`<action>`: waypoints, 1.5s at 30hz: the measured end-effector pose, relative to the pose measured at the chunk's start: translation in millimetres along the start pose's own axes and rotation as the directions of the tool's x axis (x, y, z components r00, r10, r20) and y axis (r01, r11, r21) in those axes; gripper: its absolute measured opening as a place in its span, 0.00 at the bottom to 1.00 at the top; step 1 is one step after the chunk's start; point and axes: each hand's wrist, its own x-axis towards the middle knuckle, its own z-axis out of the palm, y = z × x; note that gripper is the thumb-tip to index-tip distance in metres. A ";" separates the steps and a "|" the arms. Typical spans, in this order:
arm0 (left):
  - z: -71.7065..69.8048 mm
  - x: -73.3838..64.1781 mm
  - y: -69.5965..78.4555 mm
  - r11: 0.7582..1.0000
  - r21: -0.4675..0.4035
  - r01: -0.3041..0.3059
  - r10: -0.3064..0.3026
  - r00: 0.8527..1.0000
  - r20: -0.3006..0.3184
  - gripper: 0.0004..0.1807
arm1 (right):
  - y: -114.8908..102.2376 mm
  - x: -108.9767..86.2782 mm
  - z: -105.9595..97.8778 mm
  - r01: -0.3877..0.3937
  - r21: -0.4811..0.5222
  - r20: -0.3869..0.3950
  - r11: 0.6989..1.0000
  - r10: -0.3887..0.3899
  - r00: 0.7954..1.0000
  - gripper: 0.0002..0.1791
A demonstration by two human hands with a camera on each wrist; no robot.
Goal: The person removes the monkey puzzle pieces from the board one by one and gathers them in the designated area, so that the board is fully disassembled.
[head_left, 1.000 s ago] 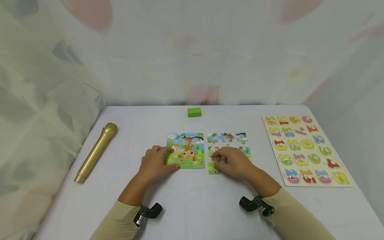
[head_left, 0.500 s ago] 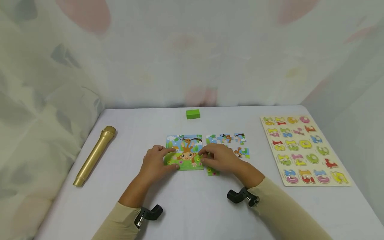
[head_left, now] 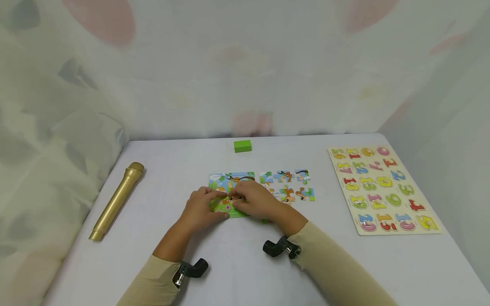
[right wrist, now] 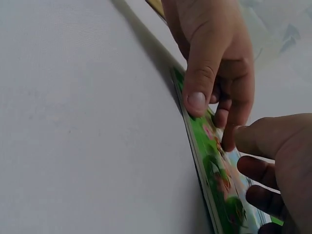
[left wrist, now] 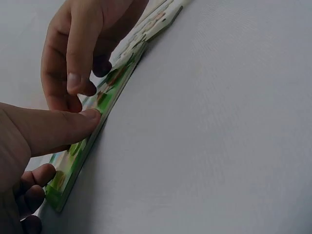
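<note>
A square monkey puzzle board (head_left: 220,176) lies at the middle of the table in the head view. My left hand (head_left: 200,209) holds its left side, the thumb (right wrist: 197,97) on the near edge and a fingertip over the picture. Above the picture is my right hand (head_left: 258,202), fingers bent and close to the left hand's fingertips. Whether it pinches a small piece is hidden. Loose puzzle pieces (head_left: 285,176) with parts of the same monkey scene lie in rows just right of the board. My right hand and wrist partly cover the nearest ones.
A gold microphone (head_left: 116,202) lies slantwise at the left. Behind the puzzle board sits a green block (head_left: 243,146). At the right lies a cream number board (head_left: 383,191) filled with coloured numerals. Patterned cloth (head_left: 57,170) rises along the table's left side.
My right hand has moved left from the loose pieces onto the puzzle board, uncovering more of the middle row. My left hand keeps its place on the board. The head view has shifted slightly.
</note>
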 end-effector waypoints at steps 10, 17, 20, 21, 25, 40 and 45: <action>0.1 3.5 1.8 1.000 0.002 0.020 -0.020 1.000 0.022 0.36 | -6.1 3.2 2.4 -0.050 -0.097 0.060 0.994 0.056 0.997 0.20; 1.7 1.0 -0.3 0.999 -0.018 0.036 -0.035 0.999 0.023 0.34 | -3.8 4.8 -0.1 -0.031 -0.104 0.142 0.994 0.046 0.989 0.23; 2.4 0.9 -0.3 0.999 -0.032 0.038 -0.037 0.999 0.023 0.35 | -3.2 5.5 -1.1 -0.032 -0.099 0.159 0.995 0.048 0.986 0.24; 2.6 0.8 -0.1 0.999 -0.036 0.040 -0.039 0.999 0.023 0.35 | -3.3 5.6 -1.8 -0.034 -0.093 0.162 0.995 0.049 0.986 0.25; 2.1 0.2 0.8 0.998 -0.049 0.049 -0.048 0.999 0.021 0.35 | -4.7 6.1 -2.8 -0.045 -0.065 0.158 0.997 0.055 0.986 0.25; 1.1 -2.7 2.4 0.997 -0.057 0.053 -0.053 0.998 0.016 0.35 | -2.0 8.8 1.8 -0.160 0.046 0.127 0.986 0.153 0.980 0.29; 1.0 -2.1 3.0 0.997 -0.048 0.056 -0.055 0.998 0.019 0.35 | 1.0 7.1 -0.5 -0.150 0.112 0.128 0.982 0.136 0.982 0.24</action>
